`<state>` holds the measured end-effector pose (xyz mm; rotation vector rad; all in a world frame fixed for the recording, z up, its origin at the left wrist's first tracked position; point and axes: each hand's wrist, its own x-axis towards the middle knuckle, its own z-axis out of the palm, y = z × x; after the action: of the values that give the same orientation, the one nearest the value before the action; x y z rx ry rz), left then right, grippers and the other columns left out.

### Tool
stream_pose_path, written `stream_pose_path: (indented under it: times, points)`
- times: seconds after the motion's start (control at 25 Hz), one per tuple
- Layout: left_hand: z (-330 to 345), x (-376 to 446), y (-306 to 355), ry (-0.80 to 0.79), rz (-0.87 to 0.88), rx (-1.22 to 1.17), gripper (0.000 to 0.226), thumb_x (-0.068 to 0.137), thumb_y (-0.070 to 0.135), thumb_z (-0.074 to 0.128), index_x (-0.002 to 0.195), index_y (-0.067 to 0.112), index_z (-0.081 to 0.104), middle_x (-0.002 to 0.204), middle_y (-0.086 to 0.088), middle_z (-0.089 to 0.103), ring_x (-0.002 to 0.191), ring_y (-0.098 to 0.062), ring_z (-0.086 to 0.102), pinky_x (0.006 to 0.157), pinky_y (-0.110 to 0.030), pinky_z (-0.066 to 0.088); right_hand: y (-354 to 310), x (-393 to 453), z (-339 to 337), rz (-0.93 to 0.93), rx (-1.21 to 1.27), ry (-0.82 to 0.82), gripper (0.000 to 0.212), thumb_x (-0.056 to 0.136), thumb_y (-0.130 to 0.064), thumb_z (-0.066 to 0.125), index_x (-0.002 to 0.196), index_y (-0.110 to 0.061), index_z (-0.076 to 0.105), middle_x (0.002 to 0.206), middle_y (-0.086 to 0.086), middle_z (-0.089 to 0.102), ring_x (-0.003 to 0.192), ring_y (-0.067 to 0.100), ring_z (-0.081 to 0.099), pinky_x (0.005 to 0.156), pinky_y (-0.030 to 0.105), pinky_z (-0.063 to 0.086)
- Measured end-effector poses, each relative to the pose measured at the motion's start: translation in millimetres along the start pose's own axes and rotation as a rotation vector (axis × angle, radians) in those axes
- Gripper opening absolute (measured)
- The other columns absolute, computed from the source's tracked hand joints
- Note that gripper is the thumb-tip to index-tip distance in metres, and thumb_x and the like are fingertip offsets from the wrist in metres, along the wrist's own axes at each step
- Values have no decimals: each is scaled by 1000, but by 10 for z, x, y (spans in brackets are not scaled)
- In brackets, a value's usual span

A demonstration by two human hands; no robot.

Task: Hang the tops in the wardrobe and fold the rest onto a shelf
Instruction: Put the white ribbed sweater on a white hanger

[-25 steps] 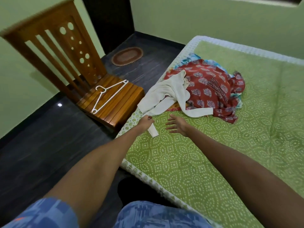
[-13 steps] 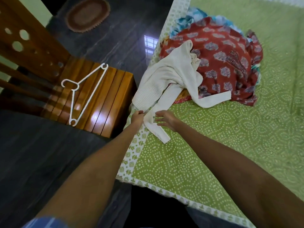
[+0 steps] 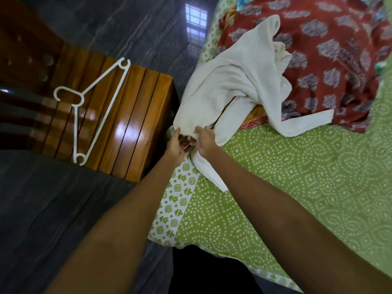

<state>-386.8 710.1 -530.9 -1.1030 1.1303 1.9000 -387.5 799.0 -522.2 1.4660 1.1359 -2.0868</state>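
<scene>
Green bedspread (image 3: 297, 187) carries a white top (image 3: 229, 90); left hand (image 3: 177, 145) and right hand (image 3: 204, 141) both pinch its hem, fingers curled round the cloth.

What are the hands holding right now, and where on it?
Both the left hand and right hand grip the cream ribbed top at its near hem edge.

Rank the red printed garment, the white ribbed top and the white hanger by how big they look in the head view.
1. Red printed garment, cut off by the frame.
2. White ribbed top, close to it in spread, so their order is unsure.
3. White hanger, clearly smallest.
</scene>
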Motion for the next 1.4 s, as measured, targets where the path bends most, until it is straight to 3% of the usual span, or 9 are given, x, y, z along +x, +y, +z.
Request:
stream_pose_path:
  times: [0.24,0.36,0.48,0.64,0.76,0.88,1.0,1.16,1.4]
  points:
    - [352,-165,344,-16,-9,-202,36,91,20,58,126,13,55,131,-7,56,111,-25,59,95,-25,47,20,-717,-1311,-56,-193,-33,20,80,6,49,83,-11,59,77,1,59,60,13,48,41,20,36]
    - [473,-238,274,-42,-16,-89,24,95,10,46,116,5,56,110,-9,61,97,-24,56,96,-37,44,12,-863,-1842,-48,-379,58,10,58,-2,51,53,-10,56,61,1,59,65,17,50,59,25,39]
    - [350,-399,-44,-10,-60,129,24,93,8,38,85,8,60,84,-7,60,78,-20,57,85,-37,46,-98,-975,-2229,158,-956,-63,19,42,-8,45,23,-13,45,52,5,49,55,15,45,51,20,35]
    - [-194,-742,-956,-76,-504,707,16,90,1,44,81,5,56,78,-9,51,69,-17,50,62,-30,48,-115,-925,-2707,553,-1608,-149,35,74,-2,57,107,6,63,116,17,50,94,28,50,72,31,44]
    - [-239,-800,-1281,132,-492,768,9,89,-5,48,95,-2,55,83,-10,52,68,-20,50,55,-28,49,-81,-826,-2795,148,-1091,69,9,86,-3,55,82,-3,63,89,11,57,83,22,54,68,25,44]
    - [-42,-653,-1212,368,-101,940,47,84,3,59,127,-5,42,113,-15,52,97,-28,55,80,-36,49,-344,-594,-2579,-57,-168,131,15,91,-11,52,77,-15,56,76,0,53,70,13,49,61,26,42]
    - [247,-521,-1015,362,338,1023,39,80,4,61,116,2,46,108,-10,47,96,-24,51,76,-31,42,-705,-202,-2372,-110,453,53,16,94,-29,49,88,-15,56,76,2,47,64,13,42,61,25,38]
    - [679,-394,-806,221,486,911,18,86,4,56,104,4,57,93,-1,54,83,-14,52,63,-18,43,-1215,219,-2262,-185,582,122,21,95,-31,49,84,-13,52,73,1,43,54,10,38,50,20,34]
    - [1126,-299,-576,50,212,586,12,90,6,51,79,10,55,81,-3,60,70,-15,61,66,-22,50,-1381,312,-2120,-215,515,343,21,80,-4,69,94,-2,53,90,7,54,74,13,55,49,21,51]
